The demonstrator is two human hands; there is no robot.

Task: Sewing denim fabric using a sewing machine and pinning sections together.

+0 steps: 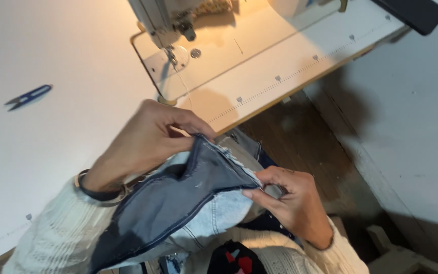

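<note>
Presently a dark denim piece (178, 195) is pinched at its upper edge by the left hand (145, 142) and at its corner by the right hand (290, 200), just below the sewing table (51, 132); blue thread snips (28, 96) lie on it.

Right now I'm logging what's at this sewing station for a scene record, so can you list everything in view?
denim piece: one, dark blue with a paler blue side and a frayed edge, held between both hands over the lap
sewing machine: one, pale grey, top centre, needle over the metal plate
sewing table: one, white with a ruler strip along its front edge, filling the left and top
thread snips: one, blue, lying on the table at left
wooden floor: dark brown, right of the table
wall: pale grey, right side
bracelet: one, dark, on the left wrist
left hand: pinching the denim's upper edge
right hand: pinching the denim's right corner
</note>
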